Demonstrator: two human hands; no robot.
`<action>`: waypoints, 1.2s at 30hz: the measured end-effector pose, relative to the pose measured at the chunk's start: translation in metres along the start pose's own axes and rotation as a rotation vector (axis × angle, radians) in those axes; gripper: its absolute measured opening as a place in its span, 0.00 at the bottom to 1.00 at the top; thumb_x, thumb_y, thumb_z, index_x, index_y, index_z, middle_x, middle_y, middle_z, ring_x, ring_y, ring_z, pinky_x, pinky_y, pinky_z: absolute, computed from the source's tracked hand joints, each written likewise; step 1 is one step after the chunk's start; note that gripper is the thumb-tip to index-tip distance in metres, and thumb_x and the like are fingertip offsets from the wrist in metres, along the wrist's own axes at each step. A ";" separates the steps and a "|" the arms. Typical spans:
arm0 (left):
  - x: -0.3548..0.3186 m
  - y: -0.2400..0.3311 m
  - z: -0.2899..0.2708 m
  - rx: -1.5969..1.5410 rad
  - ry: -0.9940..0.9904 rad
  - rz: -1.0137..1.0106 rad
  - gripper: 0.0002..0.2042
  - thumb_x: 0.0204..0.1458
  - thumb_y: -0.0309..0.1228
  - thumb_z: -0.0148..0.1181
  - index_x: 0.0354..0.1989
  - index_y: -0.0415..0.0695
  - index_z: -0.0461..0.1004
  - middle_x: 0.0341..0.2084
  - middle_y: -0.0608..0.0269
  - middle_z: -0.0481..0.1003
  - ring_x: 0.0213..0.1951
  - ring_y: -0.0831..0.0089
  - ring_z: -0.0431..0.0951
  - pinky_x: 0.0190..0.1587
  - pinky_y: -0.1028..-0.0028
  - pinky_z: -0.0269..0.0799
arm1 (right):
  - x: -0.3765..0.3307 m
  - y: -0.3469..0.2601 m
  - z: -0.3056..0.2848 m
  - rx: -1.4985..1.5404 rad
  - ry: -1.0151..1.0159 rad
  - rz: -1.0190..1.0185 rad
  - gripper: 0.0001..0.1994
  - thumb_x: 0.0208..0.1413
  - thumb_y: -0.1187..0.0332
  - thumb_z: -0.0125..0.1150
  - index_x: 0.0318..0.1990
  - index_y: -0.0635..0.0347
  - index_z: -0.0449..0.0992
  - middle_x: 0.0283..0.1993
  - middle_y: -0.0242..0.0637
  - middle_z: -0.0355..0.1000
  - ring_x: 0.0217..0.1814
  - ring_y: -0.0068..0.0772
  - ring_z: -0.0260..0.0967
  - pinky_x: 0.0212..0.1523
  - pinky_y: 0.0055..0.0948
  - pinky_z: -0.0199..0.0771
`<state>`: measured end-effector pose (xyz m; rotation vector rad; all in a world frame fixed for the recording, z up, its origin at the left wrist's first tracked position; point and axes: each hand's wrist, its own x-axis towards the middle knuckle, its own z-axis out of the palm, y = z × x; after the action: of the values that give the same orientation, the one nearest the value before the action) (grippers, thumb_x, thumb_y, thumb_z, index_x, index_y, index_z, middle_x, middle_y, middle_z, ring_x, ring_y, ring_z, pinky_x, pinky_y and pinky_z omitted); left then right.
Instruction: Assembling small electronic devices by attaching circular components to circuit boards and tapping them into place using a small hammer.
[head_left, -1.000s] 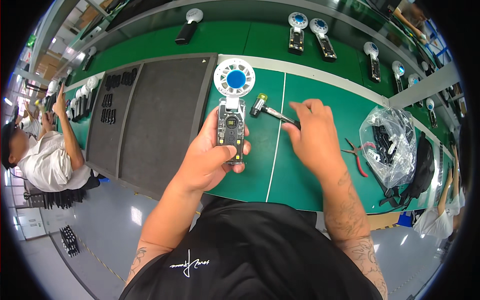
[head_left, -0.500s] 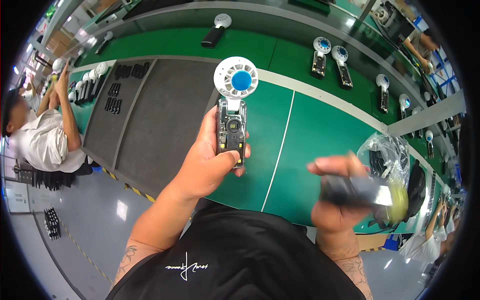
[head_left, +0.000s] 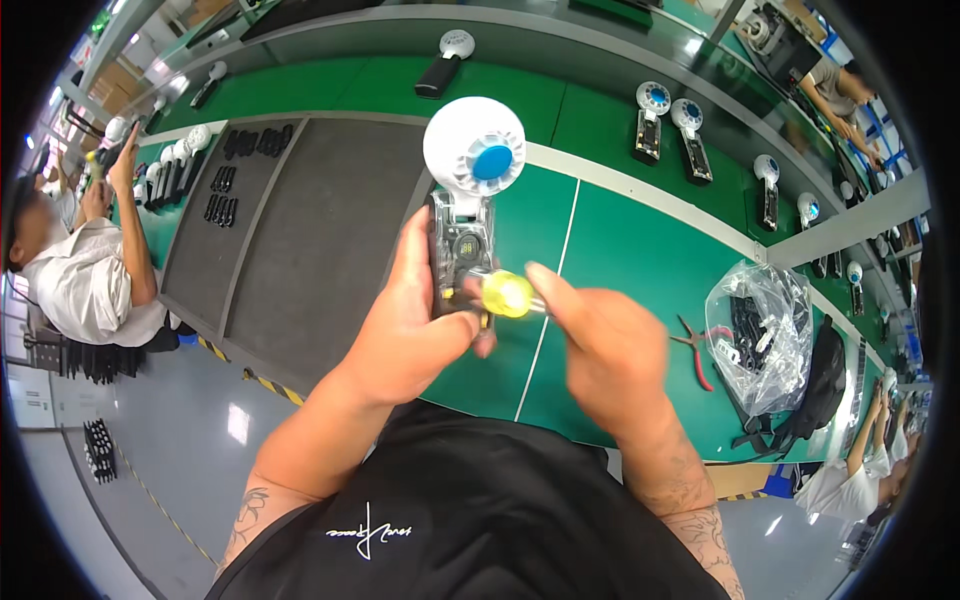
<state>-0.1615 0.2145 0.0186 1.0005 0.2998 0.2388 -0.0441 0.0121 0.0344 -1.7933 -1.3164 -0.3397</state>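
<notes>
My left hand [head_left: 410,325] is wrapped round the handle of a white handheld fan [head_left: 468,150] with a blue hub, held upright above the green table. The handle's front is uncovered, so its circuit board and small lit display [head_left: 468,246] show. My right hand [head_left: 620,350] grips a tool with a rounded, see-through yellow head [head_left: 508,295]; most of its grip is hidden in my fist. That head lies over the lower right part of the fan's handle, near my left thumb. Blur keeps me from telling whether the two touch.
Red-handled pliers [head_left: 700,355] and a clear plastic bag [head_left: 760,340] of dark and white parts lie at the right, beside a black bag [head_left: 825,380]. More fans [head_left: 650,120] lie on the far green strip. A dark mat [head_left: 330,220] covers the left; a co-worker [head_left: 95,260] sits beyond it.
My right hand has swung left with the yellow-headed tool, from near the plastic bag to the fan's handle. The pliers have come into sight. The fan's head has tilted slightly.
</notes>
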 end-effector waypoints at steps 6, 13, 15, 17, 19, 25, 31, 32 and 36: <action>0.001 -0.003 -0.008 -0.098 -0.072 0.052 0.46 0.47 0.13 0.47 0.80 0.48 0.44 0.57 0.51 0.68 0.47 0.65 0.73 0.37 0.71 0.74 | -0.002 -0.013 0.009 0.180 0.208 0.161 0.28 0.51 0.78 0.65 0.62 0.46 0.83 0.34 0.28 0.76 0.29 0.28 0.70 0.32 0.27 0.71; 0.002 0.001 -0.018 -0.110 -0.092 -0.004 0.47 0.46 0.13 0.47 0.80 0.48 0.43 0.56 0.51 0.68 0.49 0.64 0.74 0.38 0.69 0.76 | 0.011 0.008 0.026 -0.216 -0.165 0.076 0.29 0.49 0.79 0.64 0.62 0.47 0.83 0.33 0.26 0.75 0.29 0.30 0.70 0.32 0.28 0.71; 0.000 0.001 -0.015 -0.086 -0.091 0.030 0.44 0.49 0.14 0.49 0.79 0.48 0.47 0.56 0.50 0.68 0.49 0.64 0.75 0.37 0.68 0.77 | 0.020 0.009 0.030 -0.252 -0.111 0.047 0.29 0.49 0.78 0.64 0.61 0.47 0.83 0.33 0.26 0.75 0.29 0.30 0.70 0.33 0.28 0.72; -0.002 0.000 -0.012 -0.060 -0.091 0.063 0.40 0.52 0.15 0.51 0.77 0.47 0.50 0.56 0.50 0.69 0.50 0.64 0.75 0.37 0.68 0.78 | 0.024 0.009 0.033 -0.287 -0.055 0.019 0.29 0.49 0.78 0.64 0.61 0.47 0.83 0.33 0.26 0.75 0.28 0.31 0.70 0.33 0.29 0.73; 0.001 0.005 -0.015 -0.080 -0.074 0.013 0.38 0.54 0.17 0.52 0.76 0.46 0.52 0.55 0.50 0.70 0.49 0.64 0.76 0.37 0.67 0.79 | 0.024 0.013 0.034 -0.268 -0.056 0.053 0.28 0.49 0.78 0.64 0.61 0.47 0.83 0.33 0.26 0.75 0.29 0.31 0.70 0.33 0.28 0.73; -0.005 0.000 -0.040 -0.171 0.009 -0.142 0.26 0.63 0.25 0.57 0.70 0.41 0.60 0.51 0.48 0.74 0.44 0.65 0.79 0.37 0.67 0.81 | 0.000 0.040 0.035 -0.176 -0.180 0.214 0.26 0.53 0.78 0.65 0.60 0.47 0.83 0.37 0.29 0.73 0.31 0.32 0.70 0.34 0.28 0.73; -0.001 -0.004 -0.055 -0.190 -0.092 -0.143 0.24 0.64 0.27 0.59 0.67 0.38 0.63 0.48 0.47 0.77 0.40 0.64 0.81 0.38 0.69 0.82 | -0.028 0.069 0.048 -0.276 -0.307 0.303 0.20 0.55 0.78 0.66 0.56 0.51 0.85 0.42 0.32 0.72 0.38 0.36 0.70 0.42 0.33 0.74; -0.002 -0.006 -0.055 -0.192 -0.096 -0.139 0.24 0.64 0.27 0.59 0.67 0.37 0.63 0.48 0.46 0.77 0.40 0.64 0.81 0.39 0.69 0.82 | -0.031 0.073 0.052 -0.296 -0.329 0.270 0.21 0.53 0.80 0.67 0.55 0.52 0.85 0.43 0.34 0.72 0.40 0.38 0.69 0.45 0.34 0.73; -0.005 -0.013 -0.063 -0.227 -0.190 -0.045 0.24 0.62 0.25 0.60 0.67 0.37 0.64 0.49 0.46 0.77 0.42 0.64 0.82 0.40 0.69 0.82 | -0.032 0.077 0.065 -0.322 -0.281 0.313 0.20 0.54 0.78 0.67 0.54 0.52 0.86 0.44 0.34 0.71 0.42 0.39 0.68 0.48 0.35 0.72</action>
<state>-0.1880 0.2558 -0.0233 0.7842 0.1188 0.1321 -0.0065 0.0358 -0.0621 -2.3512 -1.1885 -0.1328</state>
